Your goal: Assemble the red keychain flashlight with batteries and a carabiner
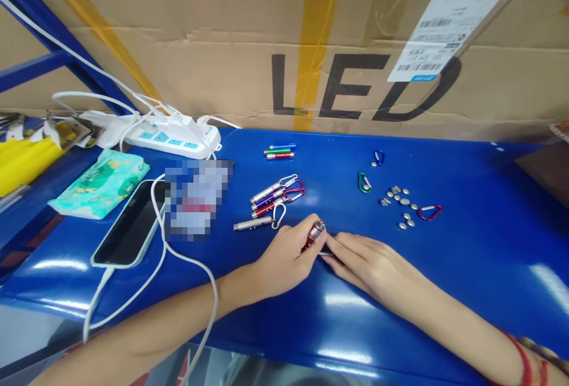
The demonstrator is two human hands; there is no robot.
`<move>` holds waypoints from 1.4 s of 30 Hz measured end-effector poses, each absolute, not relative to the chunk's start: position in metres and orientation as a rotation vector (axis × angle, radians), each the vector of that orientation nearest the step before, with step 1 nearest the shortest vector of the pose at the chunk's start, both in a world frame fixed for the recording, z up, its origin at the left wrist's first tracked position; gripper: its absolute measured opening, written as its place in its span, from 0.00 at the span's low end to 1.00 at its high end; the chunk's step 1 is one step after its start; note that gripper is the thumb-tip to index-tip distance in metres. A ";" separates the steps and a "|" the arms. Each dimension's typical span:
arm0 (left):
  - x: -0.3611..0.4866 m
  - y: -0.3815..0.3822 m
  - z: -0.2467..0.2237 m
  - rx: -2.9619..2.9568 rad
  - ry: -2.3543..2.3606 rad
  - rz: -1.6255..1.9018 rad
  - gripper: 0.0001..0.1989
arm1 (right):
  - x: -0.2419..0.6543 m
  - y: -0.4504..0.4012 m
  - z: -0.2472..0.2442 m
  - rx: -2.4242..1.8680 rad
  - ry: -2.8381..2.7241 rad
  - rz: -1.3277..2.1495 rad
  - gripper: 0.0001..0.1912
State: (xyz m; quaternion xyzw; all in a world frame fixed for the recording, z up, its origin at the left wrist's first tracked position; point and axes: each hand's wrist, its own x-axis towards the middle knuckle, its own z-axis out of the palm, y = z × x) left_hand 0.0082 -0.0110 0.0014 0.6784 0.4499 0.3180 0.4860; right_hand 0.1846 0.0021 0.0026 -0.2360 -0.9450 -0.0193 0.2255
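My left hand (284,261) is closed around a small red flashlight (315,231), whose silver end points up past the thumb. Pressed up close to it, my right hand (371,261) pinches a thin metallic piece (326,253), mostly hidden by the fingers. Beyond my left hand lie a silver flashlight (253,224) and several more with carabiner clips, among them a purple flashlight (267,199). To the right are scattered button cells (404,201), with a red carabiner (430,214), a green carabiner (361,183) and a blue carabiner (379,158) around them.
Three slim coloured tubes (279,151) lie toward the back. On the left are a phone (130,226) on a white cable, a green tissue pack (100,184) and a power strip (178,144). A cardboard box (231,36) stands behind the blue table (480,255).
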 end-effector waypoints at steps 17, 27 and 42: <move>0.004 -0.016 0.003 1.491 0.973 0.703 0.13 | 0.194 0.007 0.009 -0.884 -2.283 0.352 0.10; 0.007 -0.016 0.006 1.748 1.052 0.531 0.10 | 0.191 0.002 0.009 -0.835 -2.250 0.306 0.11; 0.006 -0.010 0.004 1.831 1.300 0.734 0.08 | 0.195 0.009 0.007 -0.987 -2.209 0.649 0.19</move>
